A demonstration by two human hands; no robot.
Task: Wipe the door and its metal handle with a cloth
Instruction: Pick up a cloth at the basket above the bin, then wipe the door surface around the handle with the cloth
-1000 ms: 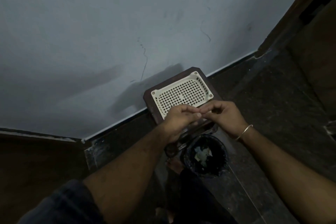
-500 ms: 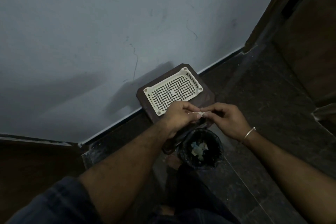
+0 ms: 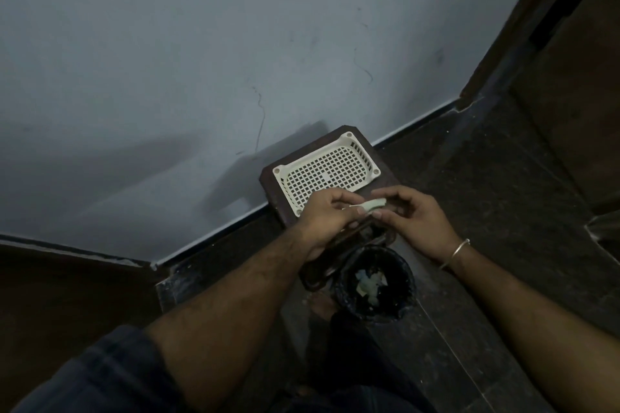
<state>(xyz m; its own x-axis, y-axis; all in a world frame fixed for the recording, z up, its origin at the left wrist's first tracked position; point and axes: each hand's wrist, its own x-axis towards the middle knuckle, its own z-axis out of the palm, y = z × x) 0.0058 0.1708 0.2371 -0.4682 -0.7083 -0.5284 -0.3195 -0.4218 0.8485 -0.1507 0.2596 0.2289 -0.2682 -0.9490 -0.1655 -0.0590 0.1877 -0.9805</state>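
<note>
Both bare hands meet low in front of a pale grey-blue painted wall (image 3: pixel 167 54), above a dark stone floor (image 3: pixel 486 211). The left hand (image 3: pixel 330 216) has its fingers (image 3: pixel 360 210) curled and pinched on one end of a small pale green folded piece of cloth (image 3: pixel 375 204); the cloth sticks out to the right from that pinch. The right hand (image 3: pixel 417 218), with a thin silver metal bangle (image 3: pixel 454 253) on its wrist, sits just beside it with the fingers half open and bent toward the cloth's free end; whether they touch it cannot be told in the dim light. Just behind the hands, a cream plastic rectangular basket with a grid bottom (image 3: pixel 327 169) lies on a dark brown wooden stool (image 3: pixel 268 179) that stands against the wall. Below the hands, on the floor, a round black bin (image 3: pixel 372 282) holds a few pale scraps. The dark brown wooden door (image 3: pixel 580 84) stands at the far right edge, well apart from the cloth and both hands; its handle cannot be made out
</note>
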